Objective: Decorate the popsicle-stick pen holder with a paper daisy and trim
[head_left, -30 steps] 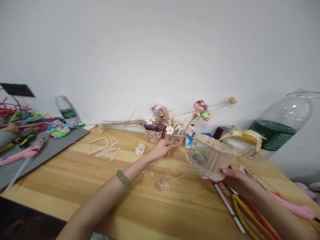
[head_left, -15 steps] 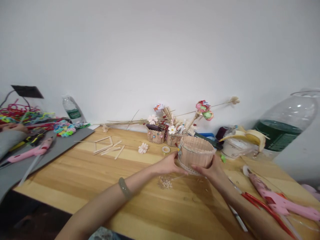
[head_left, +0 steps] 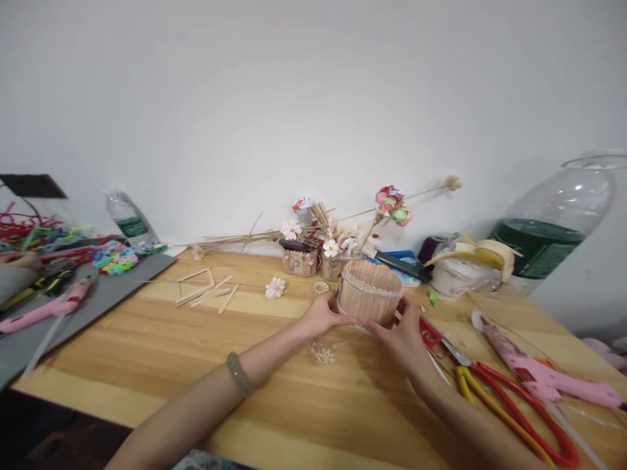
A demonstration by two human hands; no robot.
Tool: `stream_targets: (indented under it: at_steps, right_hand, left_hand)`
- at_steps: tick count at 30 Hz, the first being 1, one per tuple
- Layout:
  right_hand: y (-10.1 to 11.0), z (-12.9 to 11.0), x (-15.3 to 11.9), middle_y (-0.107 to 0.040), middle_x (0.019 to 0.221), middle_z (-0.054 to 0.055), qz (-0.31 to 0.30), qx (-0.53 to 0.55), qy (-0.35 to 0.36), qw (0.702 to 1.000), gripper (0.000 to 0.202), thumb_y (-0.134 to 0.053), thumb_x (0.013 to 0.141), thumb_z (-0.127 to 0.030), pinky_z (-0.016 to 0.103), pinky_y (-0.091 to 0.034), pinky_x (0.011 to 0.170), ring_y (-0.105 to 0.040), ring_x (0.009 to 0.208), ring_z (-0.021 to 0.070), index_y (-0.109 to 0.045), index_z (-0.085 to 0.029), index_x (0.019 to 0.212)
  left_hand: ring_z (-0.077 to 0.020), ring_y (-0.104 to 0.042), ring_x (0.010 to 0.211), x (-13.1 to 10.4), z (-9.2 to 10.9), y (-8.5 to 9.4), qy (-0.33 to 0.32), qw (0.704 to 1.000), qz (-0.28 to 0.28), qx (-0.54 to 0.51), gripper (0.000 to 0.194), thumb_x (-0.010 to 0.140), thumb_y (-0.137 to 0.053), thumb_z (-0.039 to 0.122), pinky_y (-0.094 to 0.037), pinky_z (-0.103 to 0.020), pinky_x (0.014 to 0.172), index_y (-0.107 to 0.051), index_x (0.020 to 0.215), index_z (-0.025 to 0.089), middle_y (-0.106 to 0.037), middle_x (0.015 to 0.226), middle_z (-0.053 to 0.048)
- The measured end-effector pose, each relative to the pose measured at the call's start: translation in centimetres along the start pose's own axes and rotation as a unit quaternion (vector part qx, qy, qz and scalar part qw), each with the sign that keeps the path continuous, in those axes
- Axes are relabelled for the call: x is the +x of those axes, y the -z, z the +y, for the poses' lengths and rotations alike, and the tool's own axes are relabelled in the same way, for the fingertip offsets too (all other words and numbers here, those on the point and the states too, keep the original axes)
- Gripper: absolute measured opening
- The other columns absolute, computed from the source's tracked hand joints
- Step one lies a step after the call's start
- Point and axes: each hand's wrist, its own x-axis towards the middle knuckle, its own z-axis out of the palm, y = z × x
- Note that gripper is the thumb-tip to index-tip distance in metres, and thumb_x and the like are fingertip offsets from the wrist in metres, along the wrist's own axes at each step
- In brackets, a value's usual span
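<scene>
A round pot made of upright wooden craft sticks (head_left: 371, 299) is held slightly tilted just above the table, its open top facing me. My left hand (head_left: 324, 318) grips its lower left side, thumb along the bottom edge. On the lower right side, my right hand (head_left: 399, 336) is closed round it, thumb in front. A thin trim runs round the pot's upper part; the fingers hide part of its base. Below the left hand lies a small pile of pale bits (head_left: 322, 354). Scissors with red and yellow handles (head_left: 509, 391) lie beside my right forearm.
Loose craft sticks (head_left: 210, 290) and a white flower (head_left: 275, 288) lie left. Decorated pots (head_left: 298, 263) with flowers stand behind. A pink glue gun (head_left: 533, 372), banana peel (head_left: 482, 251) and large bottle (head_left: 548, 228) are right. Another person's hand (head_left: 22, 262) shows far left.
Both hands and the pot have shifted slightly left in view, and the pot has been turned, so its lace lower band is mostly out of sight. More of the scissors shows beside my right arm.
</scene>
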Motion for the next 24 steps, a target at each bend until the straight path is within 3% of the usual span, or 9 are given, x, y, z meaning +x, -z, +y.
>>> stream_targets:
  at_steps: [8, 15, 24]
  right_hand:
    - [0.2, 0.9, -0.7, -0.048, 0.125, 0.01, -0.019, 0.013, 0.014, 1.0, 0.042, -0.055, 0.088, -0.033, 0.044, -0.048, 0.083, -0.054, 0.104, 0.0229, -0.045, -0.018, 0.125]
    - [1.0, 0.8, -0.4, -0.042, 0.131, 0.01, -0.029, -0.022, 0.039, 0.999, 0.047, -0.057, 0.087, -0.033, 0.05, -0.043, 0.09, -0.047, 0.113, 0.0268, -0.042, -0.02, 0.129]
    - [1.7, 0.8, -0.5, -0.045, 0.128, 0.01, -0.055, -0.082, 0.067, 0.993, 0.045, -0.055, 0.088, -0.035, 0.047, -0.045, 0.087, -0.051, 0.108, 0.0248, -0.043, -0.019, 0.128]
  left_hand:
    - [-0.0293, -0.058, 0.108, 0.8, -1.1, 0.1, -0.016, 0.999, 0.033, 0.04, 0.073, 0.049, -0.08, 0.008, -0.043, -0.044, 0.095, -0.051, 0.115, 0.009, -0.059, 0.12, -0.021]
    - [-0.031, -0.034, 0.13, -0.4, -0.4, 0.1, -0.079, 0.981, 0.101, 0.147, 0.089, 0.046, -0.079, 0.008, -0.02, -0.045, 0.111, -0.043, 0.127, 0.012, -0.04, 0.138, -0.018]
    - [-0.0281, -0.045, 0.122, 0.2, -0.6, 0.7, -0.079, 0.972, 0.057, 0.213, 0.083, 0.052, -0.075, 0.008, -0.032, -0.041, 0.105, -0.041, 0.127, 0.009, -0.049, 0.132, -0.019]
